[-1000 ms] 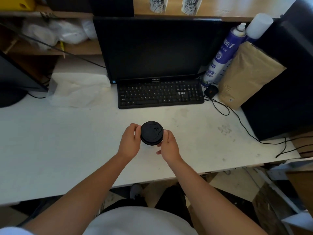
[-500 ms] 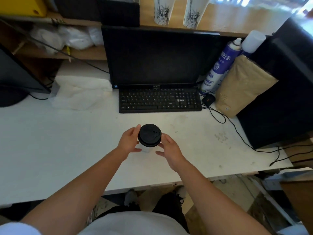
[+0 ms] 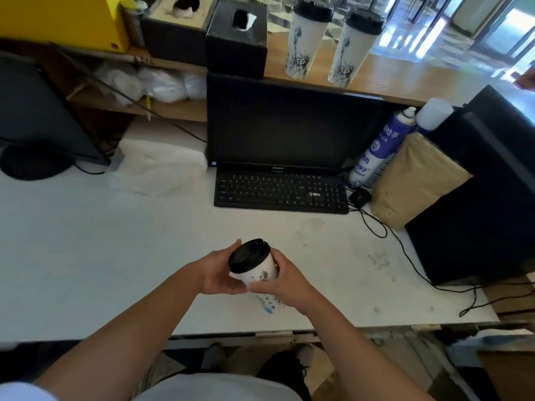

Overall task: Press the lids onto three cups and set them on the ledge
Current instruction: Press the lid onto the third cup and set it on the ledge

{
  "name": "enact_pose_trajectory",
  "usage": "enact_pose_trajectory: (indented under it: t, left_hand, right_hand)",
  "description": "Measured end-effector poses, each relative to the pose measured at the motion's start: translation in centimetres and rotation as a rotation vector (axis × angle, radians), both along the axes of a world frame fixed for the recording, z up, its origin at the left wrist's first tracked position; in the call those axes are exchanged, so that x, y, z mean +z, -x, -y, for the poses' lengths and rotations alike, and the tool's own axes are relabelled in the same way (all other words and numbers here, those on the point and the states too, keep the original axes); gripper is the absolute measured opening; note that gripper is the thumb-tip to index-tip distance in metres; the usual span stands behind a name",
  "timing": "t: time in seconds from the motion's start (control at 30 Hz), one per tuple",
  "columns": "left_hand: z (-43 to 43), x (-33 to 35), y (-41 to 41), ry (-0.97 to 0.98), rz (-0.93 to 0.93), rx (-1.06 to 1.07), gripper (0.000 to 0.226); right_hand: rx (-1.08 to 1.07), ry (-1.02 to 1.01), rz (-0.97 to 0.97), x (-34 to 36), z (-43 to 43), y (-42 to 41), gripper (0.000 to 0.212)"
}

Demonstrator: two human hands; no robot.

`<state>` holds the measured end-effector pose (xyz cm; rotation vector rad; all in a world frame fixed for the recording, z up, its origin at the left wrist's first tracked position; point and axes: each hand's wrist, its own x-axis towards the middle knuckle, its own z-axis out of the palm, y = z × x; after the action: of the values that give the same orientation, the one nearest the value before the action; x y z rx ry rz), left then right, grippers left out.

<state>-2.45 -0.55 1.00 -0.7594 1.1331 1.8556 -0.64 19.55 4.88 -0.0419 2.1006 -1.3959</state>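
Observation:
A white paper cup (image 3: 260, 274) with a black lid (image 3: 249, 255) is held tilted above the white desk (image 3: 86, 241), lid leaning toward the left. My left hand (image 3: 220, 274) wraps its left side and my right hand (image 3: 285, 277) grips its right side and lower body. Two tall white cups with black lids, one (image 3: 307, 39) and the other (image 3: 351, 49), stand upright side by side on the wooden ledge (image 3: 405, 79) behind the monitor.
A black monitor (image 3: 289, 123) and keyboard (image 3: 280, 191) sit at the desk's back. A spray can (image 3: 376, 149), brown paper bag (image 3: 414, 180) and black box (image 3: 486, 183) crowd the right. Tissue boxes (image 3: 236, 39) and a yellow box (image 3: 58, 18) occupy the ledge's left.
Both hands have lifted the lidded cup off the desk and tilted it. My view has tipped upward, bringing the ledge and its two cups into sight.

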Motion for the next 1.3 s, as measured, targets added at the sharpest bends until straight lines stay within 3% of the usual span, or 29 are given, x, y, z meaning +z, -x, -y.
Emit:
enact_pose_trajectory:
  t: [0.07,0.13,0.2,0.27,0.4,0.63,0.83,0.93,1.07,1.3]
  left_hand:
    - [-0.7,-0.5,-0.5,0.139,-0.076,0.07,0.056]
    - [-0.9,-1.3,-1.4,0.564,-0.28,0.006,0.053]
    - [0.1,-2.9,-2.9,1.129,-0.507,-0.294,0.06]
    - [1.5,-5.0,-4.7,1.337,-0.508,-0.542,0.084]
    - [3.4,-8.2,-7.1,1.393,-0.393,-0.82,0.109]
    - [4.3,-9.1,-7.6,1.421,-0.395,-0.83,0.112]
    - [4.4,-9.2,-7.4,1.396,-0.352,-0.832,0.113]
    - [4.4,-9.3,-7.3,1.371,-0.344,-0.825,0.115]
    - [4.4,-9.4,-7.5,1.362,-0.34,-0.82,0.114]
    - [4.2,-9.3,-7.3,1.353,-0.339,-0.835,0.113]
  right_hand:
    - [0.009,-0.072,0.0,-0.5,0.2,0.1,0.086]
    - [0.018,-0.155,-0.015,-0.7,0.2,0.3,0.085]
    - [0.057,-0.257,-0.053,-0.8,-0.2,0.6,0.085]
    - [0.133,-0.376,-0.106,-0.6,-0.9,1.1,0.084]
    - [0.331,-0.737,-0.283,0.3,-2.4,2.7,0.085]
    - [0.565,-1.326,-0.795,6.3,-2.3,6.9,0.078]
    - [0.651,-1.698,-0.95,9.1,0.8,7.8,0.06]
    - [0.693,-1.81,-0.952,8.5,2.0,7.4,0.053]
    - [0.826,-1.927,-0.89,6.2,3.3,6.3,0.06]
    - [0.785,-1.896,-0.861,6.7,3.1,6.0,0.059]
